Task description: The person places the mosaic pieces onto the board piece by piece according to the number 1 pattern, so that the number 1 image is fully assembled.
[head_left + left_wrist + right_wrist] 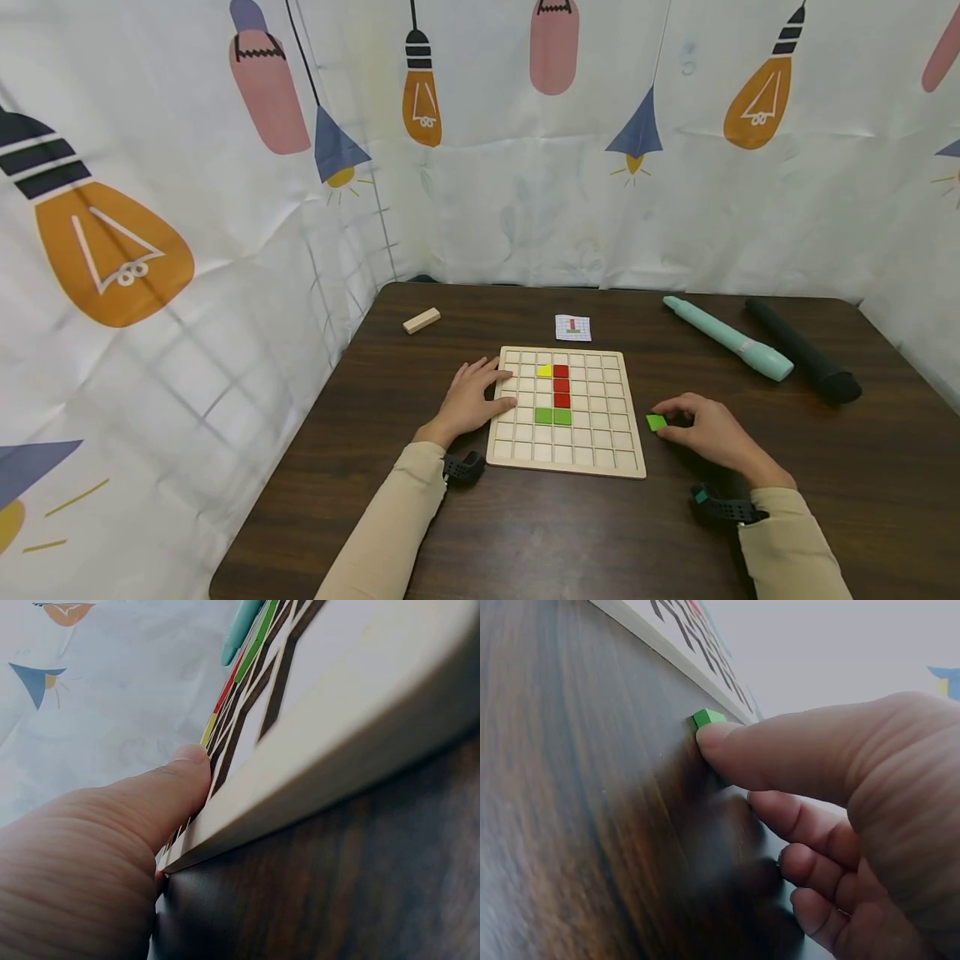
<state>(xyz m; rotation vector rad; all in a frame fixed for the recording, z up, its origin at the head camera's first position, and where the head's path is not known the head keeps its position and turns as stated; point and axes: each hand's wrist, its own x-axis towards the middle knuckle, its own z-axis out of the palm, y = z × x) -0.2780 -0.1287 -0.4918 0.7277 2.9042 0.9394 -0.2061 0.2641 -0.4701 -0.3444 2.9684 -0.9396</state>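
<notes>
A square wooden grid board lies on the table, its cells mostly pale. Set in it are a yellow tile, a column of three red tiles and two green tiles side by side below them. My left hand rests on the board's left edge, fingers relaxed; in the left wrist view the thumb lies over its rim. Just right of the board, my right hand pinches a green square tile between thumb and finger. In the right wrist view that tile shows at the thumb tip.
Behind the board lies a small pattern card printed with a red and green figure. A wooden block lies at the far left. Toward the back right are a mint-green tube and a black cylinder. Printed curtains surround the dark table.
</notes>
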